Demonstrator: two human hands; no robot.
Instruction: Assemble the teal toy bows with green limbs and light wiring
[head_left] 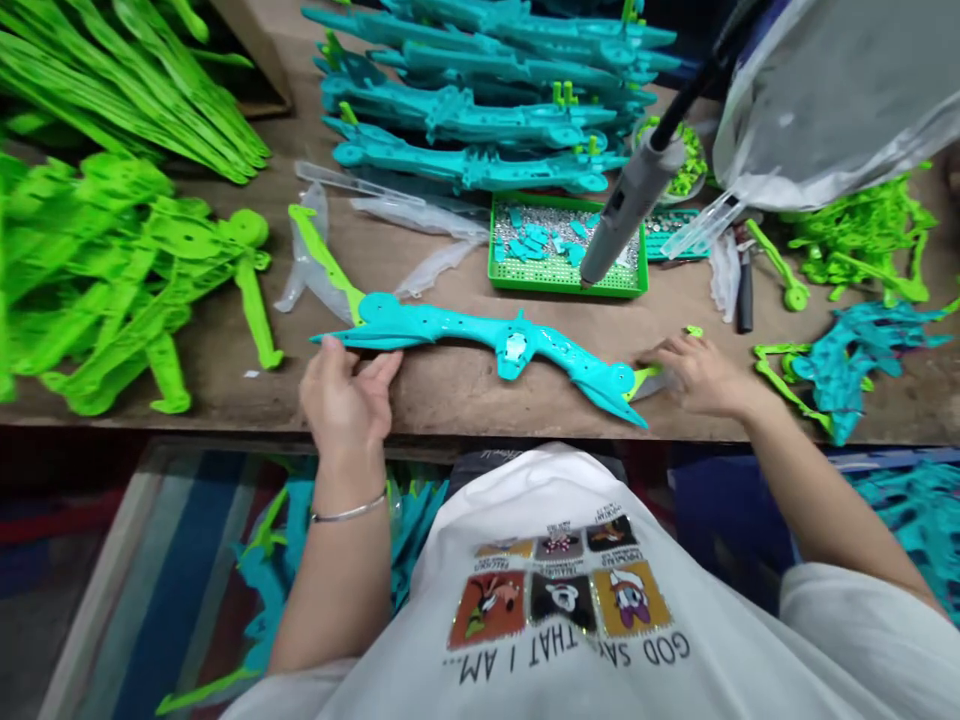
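A turquoise plastic toy bow point(516, 345) with a lime-green arm at each end lies across the front of the bench. My left hand point(346, 395) is at its left tip, palm turned up, with the thumb against the turquoise end and the other fingers beneath. At the opposite end, my right hand point(697, 375) has its fingers closed around the short green arm, which they partly cover. Just beyond the bow hangs a grey electric screwdriver point(630, 215), its bit pointing down over a green tray point(568, 288) of small screws and turquoise bits.
Green plastic parts point(127, 280) are heaped at left, with long green pieces point(150, 80) behind. Several turquoise bow bodies point(465, 115) line the back. Clear plastic strips point(442, 265) lie mid-bench. Tangled turquoise parts point(855, 360) and a dark-handled tool point(744, 290) are at right.
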